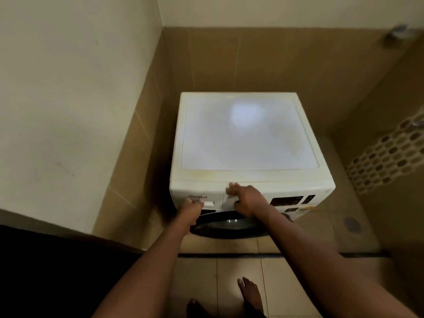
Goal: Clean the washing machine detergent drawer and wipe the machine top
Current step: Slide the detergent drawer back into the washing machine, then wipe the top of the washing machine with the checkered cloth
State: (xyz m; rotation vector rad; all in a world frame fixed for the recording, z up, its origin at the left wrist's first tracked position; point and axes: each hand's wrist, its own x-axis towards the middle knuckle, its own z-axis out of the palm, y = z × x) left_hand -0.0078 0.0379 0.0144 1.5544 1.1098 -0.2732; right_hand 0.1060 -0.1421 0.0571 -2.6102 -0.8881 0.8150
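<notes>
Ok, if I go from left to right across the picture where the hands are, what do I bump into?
Cream wall → left hand, gripping the detergent drawer → right hand → dark display panel → honeycomb tile strip.
</notes>
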